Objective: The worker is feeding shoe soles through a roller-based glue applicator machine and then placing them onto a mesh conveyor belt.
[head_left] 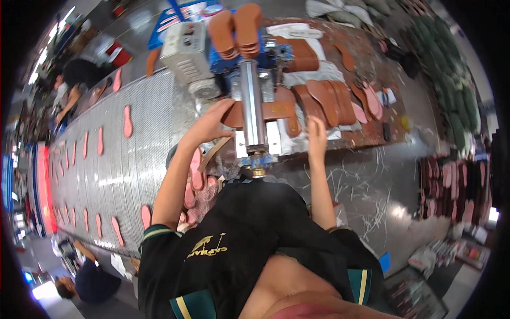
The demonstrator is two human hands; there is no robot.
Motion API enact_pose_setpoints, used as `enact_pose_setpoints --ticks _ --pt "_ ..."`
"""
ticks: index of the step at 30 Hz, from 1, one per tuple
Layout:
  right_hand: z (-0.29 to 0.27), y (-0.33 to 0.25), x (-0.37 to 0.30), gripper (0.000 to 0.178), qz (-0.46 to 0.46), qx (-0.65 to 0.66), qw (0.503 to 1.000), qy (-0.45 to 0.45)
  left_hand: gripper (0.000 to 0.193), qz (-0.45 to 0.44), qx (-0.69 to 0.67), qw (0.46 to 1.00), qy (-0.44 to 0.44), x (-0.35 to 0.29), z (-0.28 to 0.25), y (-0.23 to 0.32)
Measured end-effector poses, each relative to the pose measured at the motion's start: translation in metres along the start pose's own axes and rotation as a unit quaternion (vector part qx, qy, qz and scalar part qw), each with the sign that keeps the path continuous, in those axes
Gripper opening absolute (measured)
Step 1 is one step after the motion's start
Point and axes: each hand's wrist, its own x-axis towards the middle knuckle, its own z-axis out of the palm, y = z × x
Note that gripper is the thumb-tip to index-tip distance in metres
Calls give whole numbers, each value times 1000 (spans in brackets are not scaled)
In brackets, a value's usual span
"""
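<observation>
A brown insole [277, 110] lies crosswise beneath a shiny metal roller [253, 101], showing on both sides of it. My left hand [217, 119] is closed on the insole's left end, with the thumb below. To the right, my right hand [316, 134] is raised at the near edge of a row of brown insoles [324, 101]. Its fingers are loosely bent and apart, and I see nothing in them. Another brown insole [289, 123] lies between the roller and that row.
Brown insole stacks [247, 29] stand on the machine beyond the roller. A grey control box [186, 48] is at its left. Pink insoles [127, 122] lie spaced along a wide mesh conveyor [143, 170]. Scissors [364, 85] and pink insoles lie on the worn table [366, 135] at right.
</observation>
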Motion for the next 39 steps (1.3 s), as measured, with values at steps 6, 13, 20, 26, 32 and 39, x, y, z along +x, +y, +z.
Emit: enact_pose_setpoints --ticks 6,13,20,26,32,39 --pt "-69 88 -83 44 272 12 955 -116 77 34 38 997 53 -22 -8 -25" --pt "-71 168 -146 51 324 -154 887 -290 74 -47 -34 996 67 -88 -27 -71" --pt "-96 212 -155 53 327 -243 864 -296 36 -371 -577 695 214 -221 -16 -178" --pt "-96 180 -136 56 436 -214 822 -297 48 -547 -541 489 411 -405 50 -280" --pt "-113 177 -143 48 535 -148 805 -211 45 -687 -377 350 513 -440 102 -357" --pt "-123 146 -161 46 479 -174 832 -219 61 -633 -214 552 498 -340 85 -447"
